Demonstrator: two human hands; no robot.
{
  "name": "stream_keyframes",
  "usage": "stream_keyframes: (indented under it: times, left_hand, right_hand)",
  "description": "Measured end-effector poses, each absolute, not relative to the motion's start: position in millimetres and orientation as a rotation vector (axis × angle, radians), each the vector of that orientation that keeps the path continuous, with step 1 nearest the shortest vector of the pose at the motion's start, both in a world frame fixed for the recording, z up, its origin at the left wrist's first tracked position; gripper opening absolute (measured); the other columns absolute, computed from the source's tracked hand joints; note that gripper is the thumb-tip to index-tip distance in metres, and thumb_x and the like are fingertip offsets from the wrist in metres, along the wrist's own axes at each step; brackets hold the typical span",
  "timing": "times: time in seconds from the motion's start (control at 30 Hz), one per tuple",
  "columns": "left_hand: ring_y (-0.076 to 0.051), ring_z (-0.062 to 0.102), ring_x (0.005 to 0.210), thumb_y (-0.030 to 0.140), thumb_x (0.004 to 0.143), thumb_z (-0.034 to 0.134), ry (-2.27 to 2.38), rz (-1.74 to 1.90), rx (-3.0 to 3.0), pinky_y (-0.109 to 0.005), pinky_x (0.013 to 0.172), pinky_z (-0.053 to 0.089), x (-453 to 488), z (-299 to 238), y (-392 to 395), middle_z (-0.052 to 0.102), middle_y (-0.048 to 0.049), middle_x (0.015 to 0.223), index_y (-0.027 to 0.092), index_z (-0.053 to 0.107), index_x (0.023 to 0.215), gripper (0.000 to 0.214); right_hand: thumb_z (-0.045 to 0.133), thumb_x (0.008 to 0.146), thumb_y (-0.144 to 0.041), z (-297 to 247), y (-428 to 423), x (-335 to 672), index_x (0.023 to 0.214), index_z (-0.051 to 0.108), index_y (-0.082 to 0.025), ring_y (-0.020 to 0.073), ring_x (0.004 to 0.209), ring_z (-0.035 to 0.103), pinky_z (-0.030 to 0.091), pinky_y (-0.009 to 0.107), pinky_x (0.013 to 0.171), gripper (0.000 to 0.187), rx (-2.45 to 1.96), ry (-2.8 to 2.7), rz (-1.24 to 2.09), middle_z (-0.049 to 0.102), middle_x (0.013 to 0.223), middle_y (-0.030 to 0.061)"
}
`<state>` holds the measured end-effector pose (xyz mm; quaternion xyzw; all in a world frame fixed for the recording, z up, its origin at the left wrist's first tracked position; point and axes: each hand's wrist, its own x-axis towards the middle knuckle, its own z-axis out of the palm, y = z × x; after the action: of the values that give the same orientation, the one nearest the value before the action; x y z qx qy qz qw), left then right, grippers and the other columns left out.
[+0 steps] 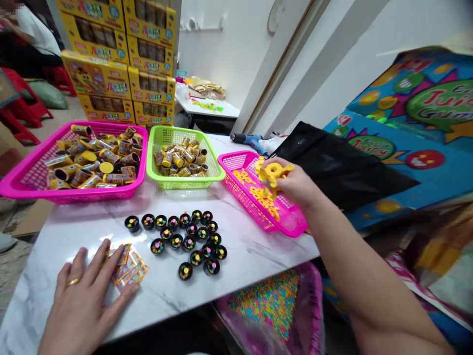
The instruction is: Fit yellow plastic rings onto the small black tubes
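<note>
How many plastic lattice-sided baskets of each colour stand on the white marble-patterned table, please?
Bright pink baskets, one wide and one narrow with yellow plastic pieces in it: 2
Lime-green basket: 1
Total: 3

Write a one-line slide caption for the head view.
Left hand on printed labels, right hand holding yellow pieces over a pink basket, black cups of coloured pellets between them.
</note>
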<state>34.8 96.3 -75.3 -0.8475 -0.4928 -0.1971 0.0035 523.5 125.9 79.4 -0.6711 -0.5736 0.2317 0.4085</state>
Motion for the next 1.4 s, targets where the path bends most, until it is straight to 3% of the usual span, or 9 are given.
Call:
stream_keyframes:
  times: [0.17, 0.33, 0.43, 0.57, 0.77, 0.87, 1.0, 1.23, 1.4]
  left_hand:
    - [-0.052, 0.032, 0.140, 0.057, 0.088, 0.050, -1.582, -0.599, -2.646, -0.068, 0.109, 0.030, 37, -74, 96, 0.041, -0.0151, 0.156, 0.021, 0.047, 0.148, 0.070]
    - [-0.052, 0.031, 0.140, 0.059, 0.088, 0.049, -1.579, -0.651, -2.633, -0.070, 0.109, 0.029, 38, -74, 95, 0.043, -0.0164, 0.154, 0.019, 0.050, 0.146, 0.070]
    - [-0.053, 0.028, 0.142, 0.058, 0.090, 0.048, -1.591, -0.669, -2.643, -0.071, 0.109, 0.027, 40, -72, 94, 0.044, -0.0181, 0.154, 0.016, 0.051, 0.145, 0.069]
    - [-0.049, 0.027, 0.145, 0.057, 0.089, 0.051, -1.651, -0.800, -2.686, -0.070, 0.113, 0.023, 36, -72, 92, 0.044, -0.0158, 0.154, 0.020, 0.054, 0.143, 0.065]
    - [-0.034, 0.048, 0.137, 0.060, 0.089, 0.055, -2.168, -1.172, -2.784, -0.057, 0.116, 0.035, 12, -44, 101, 0.061, -0.0095, 0.140, 0.027, 0.063, 0.130, 0.053]
    - [-0.029, 0.062, 0.120, 0.057, 0.084, 0.064, -2.258, -1.218, -2.779, -0.048, 0.106, 0.048, 13, -24, 127, 0.066, -0.0135, 0.130, 0.020, 0.057, 0.135, 0.064]
    - [-0.028, 0.063, 0.113, 0.044, 0.075, 0.075, -1.870, -1.079, -3.052, -0.046, 0.101, 0.049, 29, -20, 172, 0.066, -0.0153, 0.124, 0.017, 0.048, 0.143, 0.078]
    - [-0.028, 0.063, 0.106, 0.043, 0.077, 0.069, -1.704, -1.031, -3.156, -0.046, 0.100, 0.046, 59, -32, 210, 0.071, -0.0125, 0.114, 0.016, 0.070, 0.114, 0.046]
    - [-0.027, 0.067, 0.100, 0.053, 0.077, 0.067, -1.920, -1.107, -2.992, -0.042, 0.094, 0.051, 45, -26, 173, 0.073, -0.0080, 0.112, 0.021, 0.071, 0.114, 0.048]
  right_hand:
    - [0.071, 0.064, -0.025, 57, 116, 444, 0.096, 0.059, -0.023, 0.0166, 0.069, 0.060, 0.048, 0.027, 0.060, 0.035, -1.567, -1.564, 0.868, 0.061, 0.081, -0.0012]
    - [0.065, 0.075, -0.018, 7, 136, 453, 0.099, 0.065, -0.022, 0.0232, 0.085, 0.064, 0.052, 0.035, 0.077, 0.025, -1.931, -2.009, 0.276, 0.067, 0.093, 0.0056]
    - [0.066, 0.077, -0.015, 1, 148, 462, 0.123, 0.063, -0.021, 0.0276, 0.103, 0.064, 0.052, 0.041, 0.091, 0.047, -1.936, -2.289, 0.229, 0.063, 0.123, 0.0133]
    - [0.066, 0.076, -0.011, 5, 152, 466, 0.147, 0.046, -0.023, 0.0283, 0.123, 0.058, 0.046, 0.041, 0.106, 0.074, -1.829, -2.378, 0.323, 0.053, 0.144, 0.0131]
    - [0.051, 0.096, -0.027, -18, 122, 475, 0.114, 0.071, -0.020, 0.0261, 0.102, 0.068, 0.055, 0.042, 0.093, 0.028, -1.717, -2.083, -0.195, 0.071, 0.115, 0.0108]
    - [0.051, 0.098, -0.035, -44, 108, 472, 0.107, 0.074, -0.020, 0.0292, 0.091, 0.067, 0.056, 0.045, 0.083, 0.030, -1.722, -1.979, -0.461, 0.071, 0.100, 0.0130]
    - [0.055, 0.095, -0.037, -69, 112, 463, 0.100, 0.077, -0.022, 0.0291, 0.087, 0.065, 0.056, 0.043, 0.074, 0.027, -1.736, -2.003, -0.454, 0.069, 0.097, 0.0126]
    - [0.050, 0.095, -0.022, -51, 105, 460, 0.099, 0.076, -0.018, 0.0244, 0.092, 0.066, 0.056, 0.038, 0.082, 0.026, -1.680, -2.055, -0.388, 0.071, 0.098, 0.0109]
    - [0.048, 0.097, -0.023, -44, 59, 458, 0.107, 0.074, -0.018, 0.0246, 0.091, 0.067, 0.057, 0.037, 0.080, 0.029, -1.757, -2.022, -0.392, 0.071, 0.099, 0.0113]
